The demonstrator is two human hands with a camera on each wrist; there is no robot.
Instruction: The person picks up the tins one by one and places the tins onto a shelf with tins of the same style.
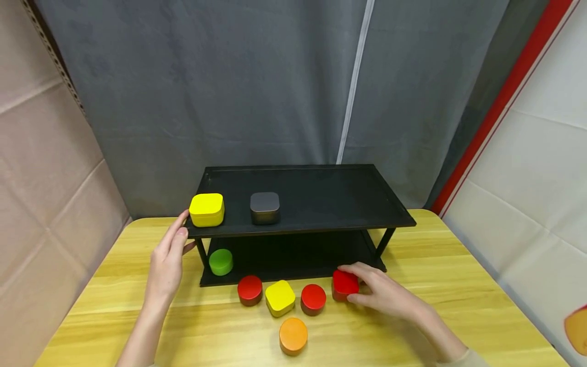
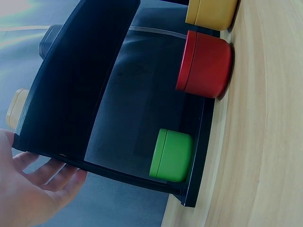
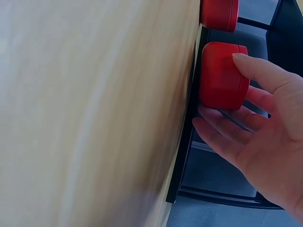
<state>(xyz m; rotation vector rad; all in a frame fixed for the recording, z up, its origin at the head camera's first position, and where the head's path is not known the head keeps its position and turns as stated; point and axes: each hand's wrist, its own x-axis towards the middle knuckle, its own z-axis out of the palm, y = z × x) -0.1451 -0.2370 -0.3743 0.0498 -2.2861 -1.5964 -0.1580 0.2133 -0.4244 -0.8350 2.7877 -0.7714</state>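
Note:
A black two-tier shelf (image 1: 316, 204) stands on the wooden table. My left hand (image 1: 168, 260) grips the left edge of its top tier, the thumb near the upper side and the other fingers below. Just beside that thumb, a yellow rounded-square tin (image 1: 207, 210) sits on the top tier. My right hand (image 1: 382, 291) holds a red rounded-square tin (image 1: 345, 285) in front of the shelf's lower right, thumb on the near side and fingers round the far side. In the right wrist view, the red tin (image 3: 222, 75) shows with the thumb against its lid edge.
A dark grey tin (image 1: 265, 208) is on the top tier, and a green round tin (image 1: 221, 262) on the lower one. Along the shelf's front stand two red round tins (image 1: 249, 290) and a yellow square one (image 1: 280, 298). An orange round tin (image 1: 293, 336) is nearer me.

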